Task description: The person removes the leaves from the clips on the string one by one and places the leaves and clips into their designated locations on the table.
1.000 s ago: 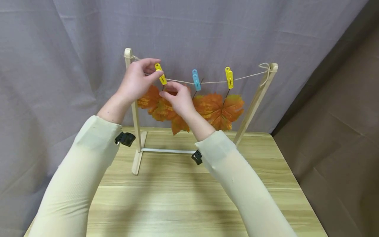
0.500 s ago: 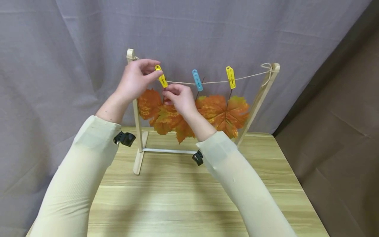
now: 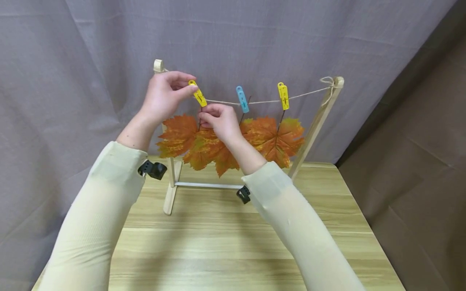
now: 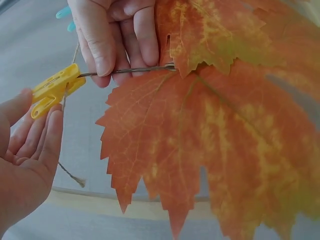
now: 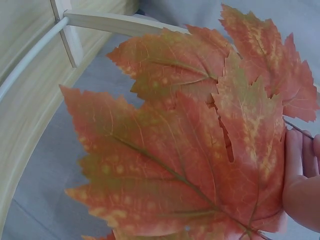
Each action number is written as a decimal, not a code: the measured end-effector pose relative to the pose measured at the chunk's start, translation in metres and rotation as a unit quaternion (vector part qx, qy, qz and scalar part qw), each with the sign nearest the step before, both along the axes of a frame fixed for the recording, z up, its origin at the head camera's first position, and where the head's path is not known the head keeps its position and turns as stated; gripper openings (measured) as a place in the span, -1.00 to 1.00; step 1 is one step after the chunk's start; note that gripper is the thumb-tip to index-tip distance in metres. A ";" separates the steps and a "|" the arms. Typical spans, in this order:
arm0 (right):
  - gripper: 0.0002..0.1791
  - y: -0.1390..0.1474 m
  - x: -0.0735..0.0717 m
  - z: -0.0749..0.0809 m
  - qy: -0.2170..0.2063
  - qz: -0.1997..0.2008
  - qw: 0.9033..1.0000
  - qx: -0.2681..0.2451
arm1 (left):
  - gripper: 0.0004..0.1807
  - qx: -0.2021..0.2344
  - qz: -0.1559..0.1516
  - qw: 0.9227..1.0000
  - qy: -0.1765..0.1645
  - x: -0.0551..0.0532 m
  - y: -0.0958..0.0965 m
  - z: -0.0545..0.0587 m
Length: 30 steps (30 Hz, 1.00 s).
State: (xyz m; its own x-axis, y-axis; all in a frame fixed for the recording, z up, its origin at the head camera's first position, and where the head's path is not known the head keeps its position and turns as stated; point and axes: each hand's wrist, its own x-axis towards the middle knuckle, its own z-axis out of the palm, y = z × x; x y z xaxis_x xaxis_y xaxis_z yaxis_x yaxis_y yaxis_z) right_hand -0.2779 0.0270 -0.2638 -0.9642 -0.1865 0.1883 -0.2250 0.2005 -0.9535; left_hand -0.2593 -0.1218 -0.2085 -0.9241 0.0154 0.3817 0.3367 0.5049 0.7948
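Note:
My left hand [image 3: 162, 95] pinches a yellow clothespin [image 3: 198, 96] between thumb and fingers at the left part of the twine. In the left wrist view, the front end of this clothespin is at the twine and at the tip of a dark leaf stem [image 4: 135, 69]. Just below it, my right hand [image 3: 223, 123] pinches that stem. From the stem hangs an orange-yellow artificial maple leaf [image 3: 178, 135], spread out to the left. More maple leaves [image 5: 150, 165] fill the right wrist view, overlapping one another, with the right fingers at its right edge.
The twine [image 3: 306, 93] runs between two wooden posts [image 3: 314, 131] of a stand on the wooden table [image 3: 233, 242]. A blue clothespin [image 3: 242, 99] and another yellow clothespin [image 3: 283, 96] hold leaf stems on it. A grey curtain [image 3: 255, 40] hangs behind.
The right fingers have closed on the stem below the left clothespin. The leftmost leaf has swung out to the left, past the post. The left hand has shifted slightly left with the clothespin.

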 end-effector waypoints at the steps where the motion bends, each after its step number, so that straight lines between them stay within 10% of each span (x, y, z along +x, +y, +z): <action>1: -0.78 0.000 0.000 0.000 0.000 0.000 1.000 0.000 | -0.67 0.006 0.001 1.000 0.003 0.000 0.000 0.000; 11: -0.78 -0.001 0.001 -0.001 0.012 0.006 1.000 0.012 | -0.70 0.118 -0.022 0.992 0.027 0.003 -0.004 -0.001; 21: -0.79 -0.001 0.003 -0.003 0.026 0.006 0.999 0.027 | -0.82 0.321 -0.090 0.940 0.072 0.005 -0.008 0.003; 30: -0.82 -0.003 0.006 -0.016 0.026 0.012 0.999 0.045 | -0.84 0.343 -0.093 0.932 0.075 0.016 -0.026 -0.005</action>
State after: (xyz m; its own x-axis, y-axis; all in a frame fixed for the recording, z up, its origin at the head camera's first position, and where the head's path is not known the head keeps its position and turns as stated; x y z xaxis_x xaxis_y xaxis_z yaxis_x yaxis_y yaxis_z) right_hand -0.2718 0.0238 -0.2795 -0.9490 -0.2273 0.2187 -0.2786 0.2787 -0.9191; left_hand -0.2437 -0.1476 -0.2137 -0.8656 -0.1251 0.4849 0.5005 -0.1828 0.8462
